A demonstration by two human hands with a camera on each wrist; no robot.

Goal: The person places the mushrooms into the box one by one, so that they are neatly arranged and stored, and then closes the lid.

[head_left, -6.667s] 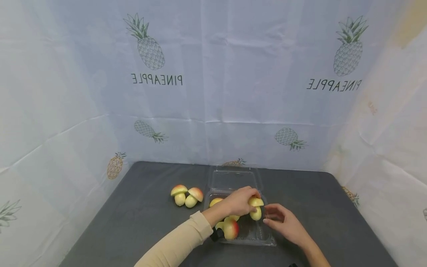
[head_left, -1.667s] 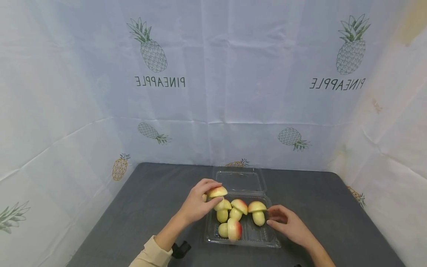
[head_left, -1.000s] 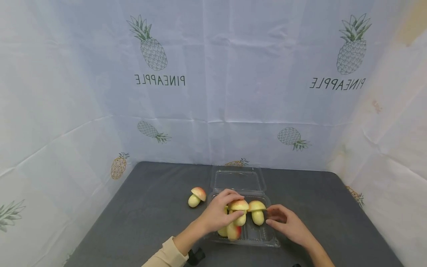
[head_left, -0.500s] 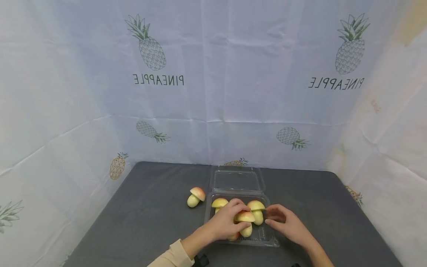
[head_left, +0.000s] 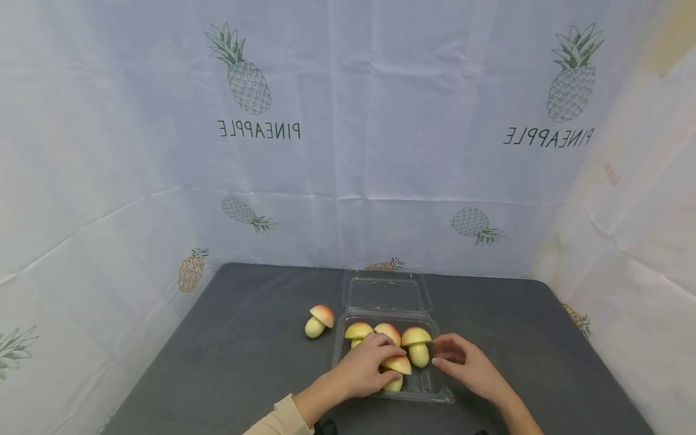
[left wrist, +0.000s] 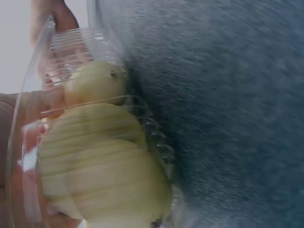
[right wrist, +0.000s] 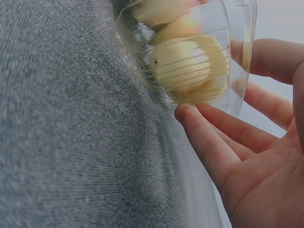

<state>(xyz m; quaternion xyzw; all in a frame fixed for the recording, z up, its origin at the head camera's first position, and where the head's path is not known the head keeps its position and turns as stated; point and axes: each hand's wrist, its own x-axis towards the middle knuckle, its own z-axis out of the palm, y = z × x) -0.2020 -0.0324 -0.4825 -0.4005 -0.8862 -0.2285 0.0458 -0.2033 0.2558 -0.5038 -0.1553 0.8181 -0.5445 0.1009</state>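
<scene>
My left hand (head_left: 365, 365) grips a mushroom-shaped piece (head_left: 398, 364), with a red-yellow cap and pale stem, low in the front of a clear plastic clamshell box (head_left: 435, 396). Three similar mushrooms, a left one (head_left: 359, 330), a middle one (head_left: 387, 330) and a right one (head_left: 417, 345), lie along the back of the box. Another front mushroom is hidden behind my left hand in the head view; the left wrist view shows blurred pale mushrooms (left wrist: 118, 185) through the wall. My right hand (head_left: 469, 365) rests its extended fingers (right wrist: 204, 135) against the box's right side.
One loose mushroom (head_left: 319, 321) lies on the dark grey table (head_left: 244, 350), left of the box. The box's clear lid (head_left: 386, 294) is folded back behind it. A white curtain (head_left: 348, 151) with pineapple prints surrounds the table on three sides.
My left hand took one of the two loose mushrooms from the table, carried it right, and lowered it into the front of the box. My right hand stayed at the box's side.
</scene>
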